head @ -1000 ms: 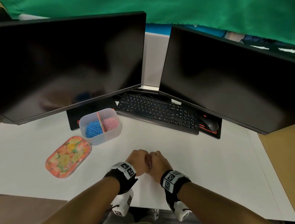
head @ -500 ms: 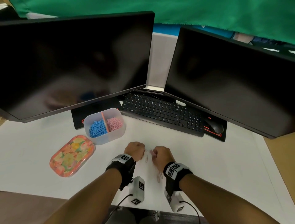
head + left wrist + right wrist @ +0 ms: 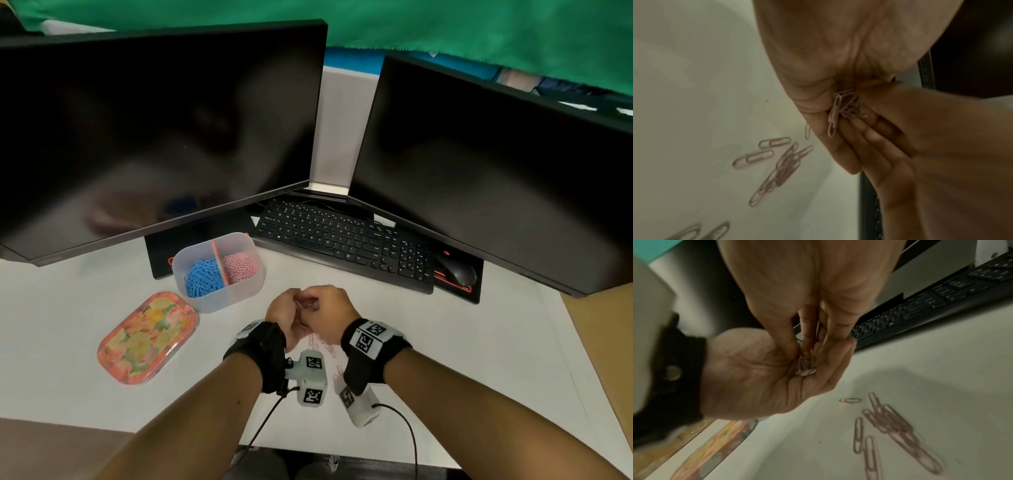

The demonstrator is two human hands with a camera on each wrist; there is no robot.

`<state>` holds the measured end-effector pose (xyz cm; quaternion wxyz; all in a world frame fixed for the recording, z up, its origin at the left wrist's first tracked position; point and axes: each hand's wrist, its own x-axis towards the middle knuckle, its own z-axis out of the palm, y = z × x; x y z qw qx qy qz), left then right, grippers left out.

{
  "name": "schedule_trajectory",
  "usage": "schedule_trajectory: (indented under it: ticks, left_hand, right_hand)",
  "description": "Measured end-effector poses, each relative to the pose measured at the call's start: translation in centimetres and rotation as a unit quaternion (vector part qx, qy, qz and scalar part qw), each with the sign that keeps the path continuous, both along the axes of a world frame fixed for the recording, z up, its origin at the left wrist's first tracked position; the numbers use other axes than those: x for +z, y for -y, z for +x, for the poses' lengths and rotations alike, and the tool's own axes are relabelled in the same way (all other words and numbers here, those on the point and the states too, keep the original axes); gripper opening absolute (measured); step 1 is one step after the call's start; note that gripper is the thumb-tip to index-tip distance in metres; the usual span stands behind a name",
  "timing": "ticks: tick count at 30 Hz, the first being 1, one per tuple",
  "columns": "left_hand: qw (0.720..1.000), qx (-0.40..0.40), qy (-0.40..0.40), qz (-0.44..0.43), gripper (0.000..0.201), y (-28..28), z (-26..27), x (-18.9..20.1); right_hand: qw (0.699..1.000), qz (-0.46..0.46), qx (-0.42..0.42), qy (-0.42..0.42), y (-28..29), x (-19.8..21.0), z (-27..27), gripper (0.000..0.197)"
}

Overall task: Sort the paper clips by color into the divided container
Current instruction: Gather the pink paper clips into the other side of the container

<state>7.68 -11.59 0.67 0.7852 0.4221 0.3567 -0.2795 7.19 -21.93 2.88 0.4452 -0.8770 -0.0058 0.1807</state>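
Near the person, some loose pink paper clips [image 3: 327,349] are lying on the white tabletop [image 3: 445,359]. They are lying under the two wrists, nearer to the person than the divided container [image 3: 219,294].

Just past them, the two hands are meeting above the tabletop, in front of the container and a bit to its right. The left hand [image 3: 284,313] is turning its palm up and cupping a small bunch of pink paper clips [image 3: 805,366]. Its fingers [image 3: 830,363] are bending loosely around the bunch. The right hand [image 3: 327,308] is touching the left hand from the right side. Its fingertips [image 3: 809,331] are pointing down into the left palm, right on the bunch, and are pressing close together. It is hard to tell if they are pinching a clip.

To the left of the container and a little nearer, a lid with a fruit picture [image 3: 147,337] is lying flat on the tabletop.

The container is sitting open. Blue paper clips [image 3: 202,279] are filling its left part, and more pink paper clips [image 3: 239,267] are filling its right part. An orange wall [image 3: 219,260] is standing between them.

Behind the container and to its right, a black keyboard [image 3: 342,243] and a black mouse [image 3: 457,272] are resting. Two dark screens [image 3: 154,130] are standing behind the container.
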Motion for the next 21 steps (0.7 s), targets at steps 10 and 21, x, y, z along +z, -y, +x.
schedule_trajectory:
  ticks: [10,21]
  left_hand:
    - [0.999,0.038,-0.021,0.01,0.04,-2.9,0.4,-1.0]
    - [0.999,0.006,-0.004,0.035,0.042,-3.4,0.1,-1.3]
  right_hand:
    - [0.973,-0.22,0.07,-0.009,4.0,-4.8,-1.1,0.05]
    - [0.884,-0.264,0.368,0.114,4.4,-6.2,-4.3,0.052]
